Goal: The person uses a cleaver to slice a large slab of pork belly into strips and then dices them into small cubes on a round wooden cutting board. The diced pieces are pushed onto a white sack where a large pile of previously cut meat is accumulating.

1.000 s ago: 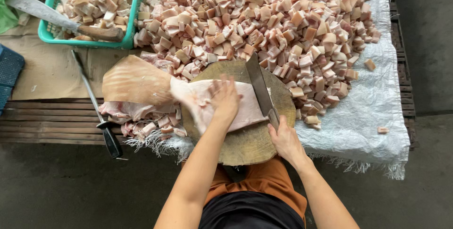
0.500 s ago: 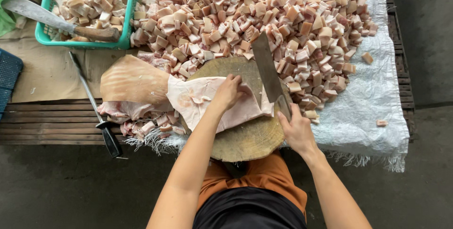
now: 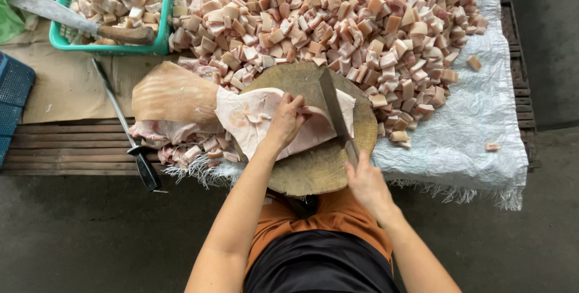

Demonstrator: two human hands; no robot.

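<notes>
A large slab of pale pork skin and fat [image 3: 241,115] lies across a round wooden chopping block [image 3: 313,169], its tan end hanging off to the left. My left hand [image 3: 286,121] presses down on the slab near its right end. My right hand [image 3: 365,181] grips the handle of a cleaver [image 3: 333,106], whose blade rests edge-down in the slab just right of my left fingers.
A big heap of cubed pork [image 3: 338,21] covers a white woven sack [image 3: 476,124] behind the block. A green basket [image 3: 111,42] of cubes holds a second cleaver [image 3: 72,18]. A sharpening steel [image 3: 123,130] lies on cardboard and wooden slats. Blue crate [image 3: 12,97] at left.
The cleaver was raised half a second ago and has come down into the slab. My left hand stayed pressed on the meat, shifting slightly.
</notes>
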